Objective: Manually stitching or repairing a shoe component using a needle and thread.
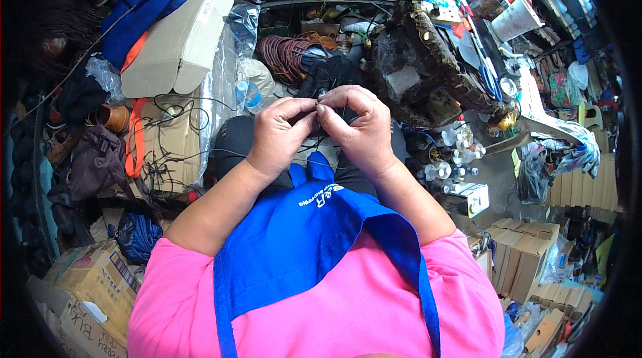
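Note:
My left hand [277,134] and my right hand [363,125] meet fingertip to fingertip above my lap. Each pinches thumb against forefinger on a thin dark strand [317,105], which looks like black cord; most of it is hidden by the fingers. Loose black cord [175,112] lies tangled over the cardboard box at my left, and one length trails toward my lap. Below the hands is the blue apron [281,244] over my pink sleeves, its bib folding outward.
Left, a flattened carton [177,40] lies atop a cardboard box [175,141] with an orange strap [136,137]. Ahead is a coil of brown cord [284,57]. At right stand a cluttered worktable [428,44], small bottles [461,144] and stacked cartons [518,258].

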A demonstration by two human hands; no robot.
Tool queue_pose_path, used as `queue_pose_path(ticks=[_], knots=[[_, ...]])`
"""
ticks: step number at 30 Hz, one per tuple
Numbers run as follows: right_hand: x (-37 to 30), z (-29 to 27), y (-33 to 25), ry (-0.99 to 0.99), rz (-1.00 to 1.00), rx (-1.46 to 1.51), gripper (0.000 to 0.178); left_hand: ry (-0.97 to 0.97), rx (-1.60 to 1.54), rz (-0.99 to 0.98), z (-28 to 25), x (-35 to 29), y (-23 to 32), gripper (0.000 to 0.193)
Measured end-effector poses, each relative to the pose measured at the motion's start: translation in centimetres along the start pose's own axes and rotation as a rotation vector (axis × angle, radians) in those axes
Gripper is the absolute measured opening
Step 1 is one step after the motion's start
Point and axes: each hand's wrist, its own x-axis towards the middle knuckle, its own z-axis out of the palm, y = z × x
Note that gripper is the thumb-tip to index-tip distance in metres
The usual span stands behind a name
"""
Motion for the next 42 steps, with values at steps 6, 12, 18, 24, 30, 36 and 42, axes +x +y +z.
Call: queue_pose_path(ticks=[6,12,18,24,30,36,42], knots=[[-0.1,0.0,0.0,-0.005,0.045,0.074,0.007,-0.017,-0.004,-0.015,-0.1,0.0,0.2,0.016],[-0.2,0.0,-0.1,-0.004,0.068,0.098,0.006,-0.036,-0.132,-0.059,-0.3,-0.2,0.4,0.022],[-0.6,0.1,0.4,-0.026,0.136,0.150,0.006,-0.044,-0.058,0.037,-1.5,0.0,0.1,0.024],[-0.6,0.2,0.4,-0.033,0.165,0.154,0.007,-0.009,0.129,0.163,-2.4,0.8,1.4,0.013],[-0.6,0.3,0.4,-0.035,0.164,0.162,0.007,-0.022,0.222,0.224,-2.3,0.9,2.0,0.011],[-0.7,0.3,0.5,-0.037,0.167,0.155,0.007,0.008,0.228,0.262,-2.2,1.1,1.9,0.010],[-0.7,0.3,0.6,-0.044,0.157,0.152,0.007,0.006,0.222,0.258,-2.2,1.1,1.7,0.009]])
